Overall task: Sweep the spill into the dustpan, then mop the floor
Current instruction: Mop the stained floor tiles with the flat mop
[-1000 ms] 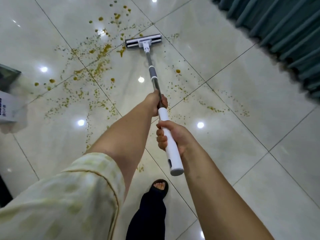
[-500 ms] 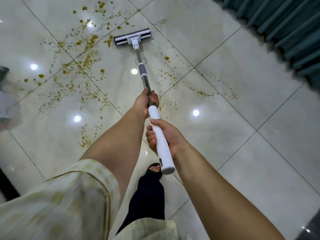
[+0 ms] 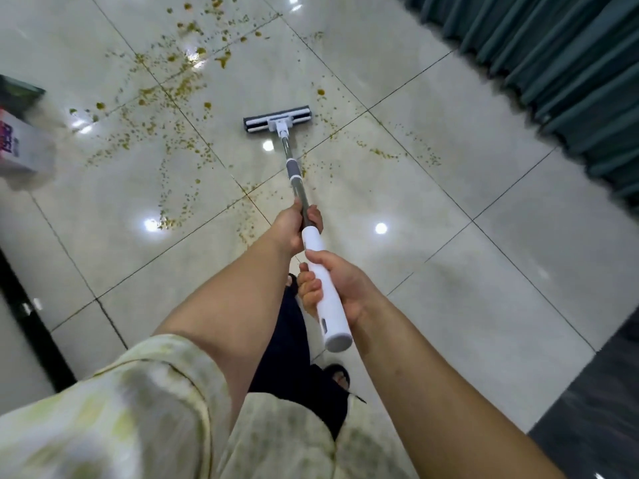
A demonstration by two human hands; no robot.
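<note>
Centrally, the flat rectangular mop head [image 3: 277, 123] lay on the glossy tiled floor [image 3: 449, 271], amid the granular yellow-brown spill [image 3: 179, 88]. The left hand [image 3: 292, 226] was clamped round the grey metal shaft [image 3: 300, 191]. Nearer, the right hand [image 3: 340, 288] was clamped round the white cylindrical grip [image 3: 332, 323]. A pleated teal curtain [image 3: 553, 63] hung far right.

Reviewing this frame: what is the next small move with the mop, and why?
Probably swing the mop head left into the dense yellow-brown crumbs, since most of the spill lies left of and beyond it. The left hand and right hand both grip the handle, so a sweep looks ready.
</note>
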